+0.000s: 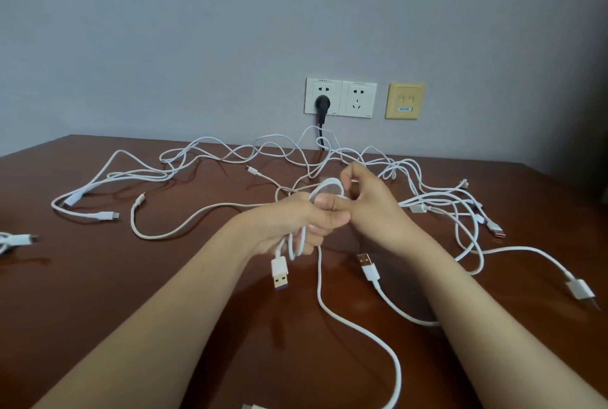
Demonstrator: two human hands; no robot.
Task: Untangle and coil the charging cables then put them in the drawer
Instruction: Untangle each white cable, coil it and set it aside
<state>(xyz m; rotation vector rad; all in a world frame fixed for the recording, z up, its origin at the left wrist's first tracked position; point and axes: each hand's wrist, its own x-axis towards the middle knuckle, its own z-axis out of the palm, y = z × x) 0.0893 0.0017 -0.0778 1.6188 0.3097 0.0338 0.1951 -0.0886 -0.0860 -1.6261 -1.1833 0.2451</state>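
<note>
Several white charging cables lie tangled across the dark wooden table. My left hand grips a small coil of one white cable just above the table's middle. That cable's USB plug hangs below my left fist, and its loose length trails toward me. My right hand pinches the top loop of the same coil, touching my left thumb. No drawer is in view.
Another USB plug lies right of my hands, and one more near the right edge. Wall sockets with a black plug and a yellow data outlet are behind the table. Cable ends lie at far left.
</note>
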